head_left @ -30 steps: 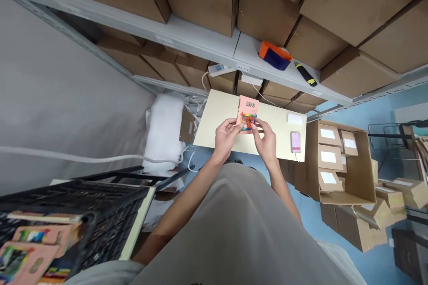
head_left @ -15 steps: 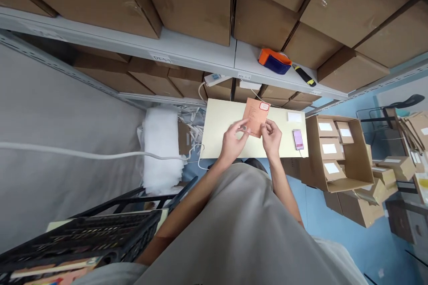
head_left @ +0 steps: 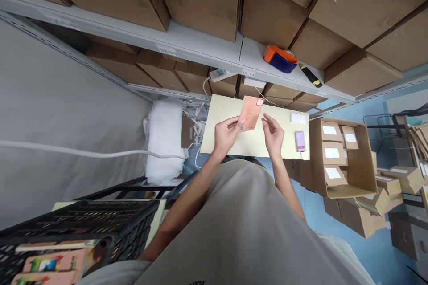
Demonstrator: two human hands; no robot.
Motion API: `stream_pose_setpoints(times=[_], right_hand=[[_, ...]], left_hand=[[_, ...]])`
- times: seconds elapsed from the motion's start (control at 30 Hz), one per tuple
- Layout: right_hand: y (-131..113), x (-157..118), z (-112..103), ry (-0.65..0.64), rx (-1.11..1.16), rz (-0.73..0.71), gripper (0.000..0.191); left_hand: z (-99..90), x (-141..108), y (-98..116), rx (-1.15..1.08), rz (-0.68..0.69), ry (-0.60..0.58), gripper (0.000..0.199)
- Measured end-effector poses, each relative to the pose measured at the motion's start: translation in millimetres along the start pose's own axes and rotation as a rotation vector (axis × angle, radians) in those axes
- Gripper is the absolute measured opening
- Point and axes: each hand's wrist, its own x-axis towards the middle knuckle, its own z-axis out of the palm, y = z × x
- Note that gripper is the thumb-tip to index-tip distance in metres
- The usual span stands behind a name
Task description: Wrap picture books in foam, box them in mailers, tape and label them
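Observation:
My left hand (head_left: pixel 226 136) pinches a thin salmon-orange book (head_left: pixel 250 115) by its lower left edge, thumb on top. Small print, a red-framed label at the top right and a barcode by the thumb show on the cover facing me; the book is held tilted above the pale yellow table (head_left: pixel 214 116). Just right of the book, and apart from it, my right hand (head_left: pixel 273 134) hovers with thumb and fingers parted and nothing between them. A phone (head_left: pixel 300 141) with a lilac screen and a white card (head_left: pixel 297 117) lie on the table's right side.
Shelves of cardboard boxes (head_left: pixel 200 0) rise beyond the table, with a tape dispenser (head_left: pixel 281 59) and utility knife (head_left: pixel 310 75) on the ledge. An open carton (head_left: pixel 363 160) of small boxes stands right. White bubble wrap (head_left: pixel 165 142) and a black crate (head_left: pixel 130 227) holding similar books are left.
My right hand has let go of the book and moved slightly away to the right. My left hand keeps the book, now shifted a little left and turned.

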Motion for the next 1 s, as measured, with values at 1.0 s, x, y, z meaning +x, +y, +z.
stream_pose_setpoints(times=[1.0], right_hand=[[25.8,27.7,-52.2,-0.141,0.045,0.05,0.067]], left_hand=[[62.3,9.3,-35.2,0.01,-0.064,0.08,0.062]])
